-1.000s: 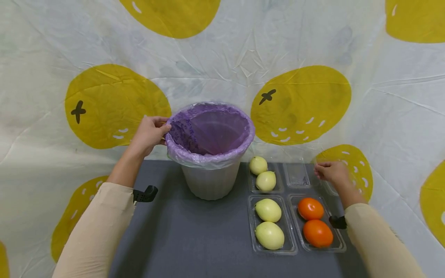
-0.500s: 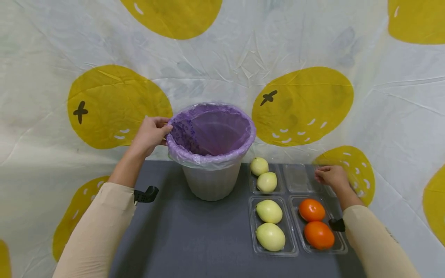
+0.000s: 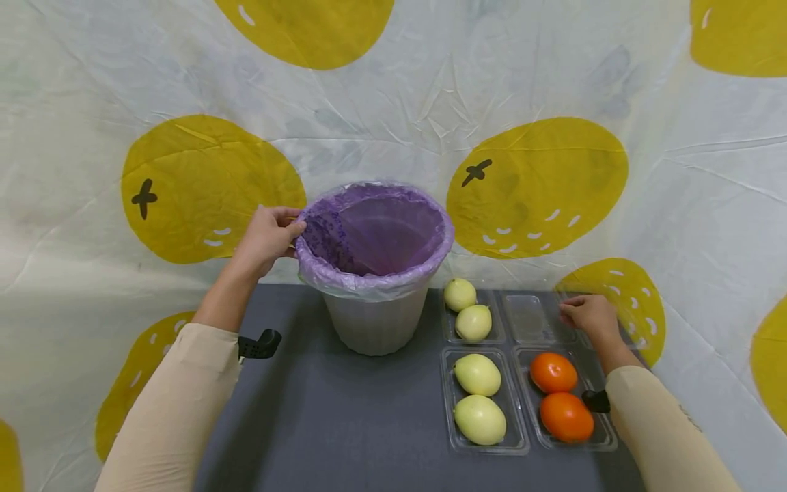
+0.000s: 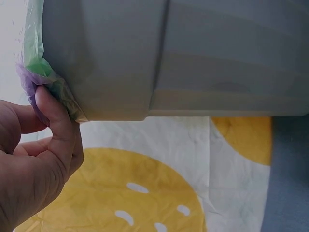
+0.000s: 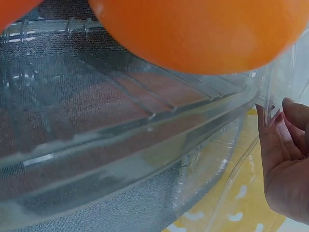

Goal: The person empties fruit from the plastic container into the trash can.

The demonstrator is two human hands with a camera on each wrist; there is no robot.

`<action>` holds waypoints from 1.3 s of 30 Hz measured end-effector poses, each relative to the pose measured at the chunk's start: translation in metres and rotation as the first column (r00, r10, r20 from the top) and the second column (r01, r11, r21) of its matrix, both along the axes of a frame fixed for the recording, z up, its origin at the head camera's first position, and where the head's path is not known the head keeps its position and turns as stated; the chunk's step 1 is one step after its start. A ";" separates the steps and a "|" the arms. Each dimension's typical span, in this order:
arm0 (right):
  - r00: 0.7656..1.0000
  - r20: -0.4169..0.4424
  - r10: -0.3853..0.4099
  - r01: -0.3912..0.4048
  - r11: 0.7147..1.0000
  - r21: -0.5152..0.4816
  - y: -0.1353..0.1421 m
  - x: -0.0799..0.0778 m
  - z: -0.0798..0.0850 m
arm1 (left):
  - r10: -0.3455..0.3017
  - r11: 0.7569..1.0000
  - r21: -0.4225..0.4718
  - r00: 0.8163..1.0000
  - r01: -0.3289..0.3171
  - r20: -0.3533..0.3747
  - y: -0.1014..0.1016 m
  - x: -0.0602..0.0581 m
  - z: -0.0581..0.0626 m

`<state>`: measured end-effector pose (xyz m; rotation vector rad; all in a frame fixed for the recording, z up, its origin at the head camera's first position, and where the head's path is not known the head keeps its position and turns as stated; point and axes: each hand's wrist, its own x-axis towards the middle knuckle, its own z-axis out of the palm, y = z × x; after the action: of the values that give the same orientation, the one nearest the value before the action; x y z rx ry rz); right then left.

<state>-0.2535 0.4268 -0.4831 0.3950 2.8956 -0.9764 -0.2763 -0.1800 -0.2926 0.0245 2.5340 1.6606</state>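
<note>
A pale bin [image 3: 375, 328] stands on the dark table, its mouth lined with a purple bin bag [image 3: 369, 283] folded over the rim. My left hand [image 3: 264, 239] pinches the bag at the bin's left rim; in the left wrist view its fingers [image 4: 63, 121] curl around the folded purple-green plastic. At the back right, my right hand [image 3: 591, 318] pinches the right edge of a clear plastic container [image 3: 527, 320] with no fruit in it. The right wrist view has thumb and fingers [image 5: 273, 145] on a clear plastic edge.
Two clear containers hold pale yellow-green fruits [image 3: 479, 419]. In front of my right hand, another container holds two orange fruits [image 3: 567, 417]. A white sheet [image 3: 393, 102] printed with yellow fruits hangs right behind the table.
The clear container at my right hand has settled flatter, and that hand has dropped slightly. My left hand keeps its grip on the bag; the fruits stay put.
</note>
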 end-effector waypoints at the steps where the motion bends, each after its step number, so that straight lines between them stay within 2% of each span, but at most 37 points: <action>1: 1.000 -0.005 0.002 -0.002 1.000 0.008 0.000 0.001 0.000 | 0.000 1.000 0.000 1.000 0.000 -0.001 0.000 0.000 0.000; 12: 0.997 -0.075 0.028 -0.022 0.996 0.082 -0.003 0.007 0.003 | 0.000 1.000 0.010 1.000 0.000 -0.007 0.000 -0.002 -0.001; 18: 0.988 -0.154 0.028 -0.009 0.993 0.119 -0.006 0.007 0.006 | 0.003 1.000 0.011 1.000 -0.003 -0.007 0.000 -0.001 -0.001; 24: 0.978 -0.210 -0.004 0.029 0.993 0.116 -0.013 0.006 0.011 | 0.002 1.000 0.006 1.000 -0.002 -0.004 0.000 0.000 -0.001; 28: 0.971 -0.236 0.026 0.000 0.994 0.108 -0.019 0.006 0.014 | 0.001 1.000 0.003 1.000 -0.001 -0.005 0.000 0.000 0.000; 30: 0.971 -0.234 0.049 -0.029 0.996 0.084 -0.023 0.005 0.016 | 0.000 1.000 0.003 1.000 0.000 -0.007 0.000 0.000 0.000; 34: 0.976 -0.202 0.086 -0.093 0.995 -0.024 -0.031 0.002 0.020 | -0.006 1.000 0.002 1.000 0.006 -0.014 0.000 0.000 -0.001; 39: 0.977 -0.133 0.166 -0.185 0.972 -0.148 -0.046 -0.001 0.022 | -0.014 1.000 -0.003 1.000 0.014 -0.016 -0.002 0.001 -0.003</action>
<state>-0.2548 0.3812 -0.4610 0.0702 2.8642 -1.2285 -0.2751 -0.1824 -0.2952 0.0559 2.5422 1.6577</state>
